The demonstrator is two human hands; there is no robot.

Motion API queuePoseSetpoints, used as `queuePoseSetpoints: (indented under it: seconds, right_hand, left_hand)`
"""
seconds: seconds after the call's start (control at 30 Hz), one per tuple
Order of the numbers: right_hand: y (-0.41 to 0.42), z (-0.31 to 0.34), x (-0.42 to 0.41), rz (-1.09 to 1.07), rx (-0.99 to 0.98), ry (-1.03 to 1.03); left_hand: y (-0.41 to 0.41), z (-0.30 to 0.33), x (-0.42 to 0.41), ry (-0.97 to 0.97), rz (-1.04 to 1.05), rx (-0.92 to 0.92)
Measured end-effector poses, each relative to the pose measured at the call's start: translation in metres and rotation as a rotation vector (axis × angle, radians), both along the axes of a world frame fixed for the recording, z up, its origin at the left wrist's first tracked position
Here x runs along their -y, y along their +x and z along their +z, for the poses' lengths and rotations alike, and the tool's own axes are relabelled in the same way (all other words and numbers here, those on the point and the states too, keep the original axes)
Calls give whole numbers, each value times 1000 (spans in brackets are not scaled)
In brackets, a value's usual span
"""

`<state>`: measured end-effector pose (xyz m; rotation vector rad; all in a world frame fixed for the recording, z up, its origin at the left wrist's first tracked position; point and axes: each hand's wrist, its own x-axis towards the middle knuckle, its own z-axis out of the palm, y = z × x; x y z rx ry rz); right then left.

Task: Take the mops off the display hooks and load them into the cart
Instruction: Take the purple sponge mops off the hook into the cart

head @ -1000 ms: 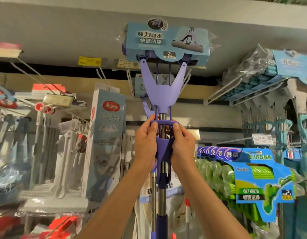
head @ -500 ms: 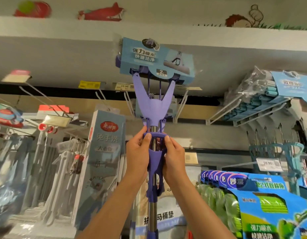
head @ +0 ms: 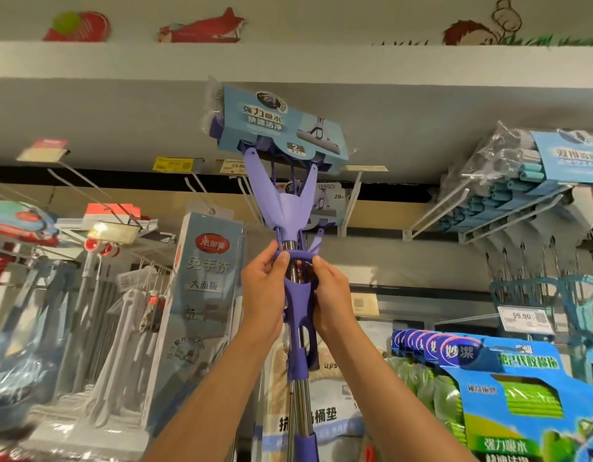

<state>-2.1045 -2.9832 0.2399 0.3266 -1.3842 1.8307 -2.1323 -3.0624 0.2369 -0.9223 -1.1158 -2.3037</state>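
both hands, left hand (head: 262,288) and right hand (head: 332,295), are gripping the purple mop (head: 293,208); boxed mops (head: 508,395) are hanging at four o'clock on the store wall (head: 105,105).

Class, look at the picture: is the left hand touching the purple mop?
Touching. The head view shows the left hand with its fingers curled round the purple mop at its wringer grip, opposite the right hand, which grips the other side.
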Motion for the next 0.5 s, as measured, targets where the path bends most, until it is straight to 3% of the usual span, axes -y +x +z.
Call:
queuePoseSetpoints:
  seconds: [0.5]
  right_hand:
    - [-25, 6, -8, 83, 47, -176]
  left_hand:
    - [-24, 15, -9, -118, -26, -31]
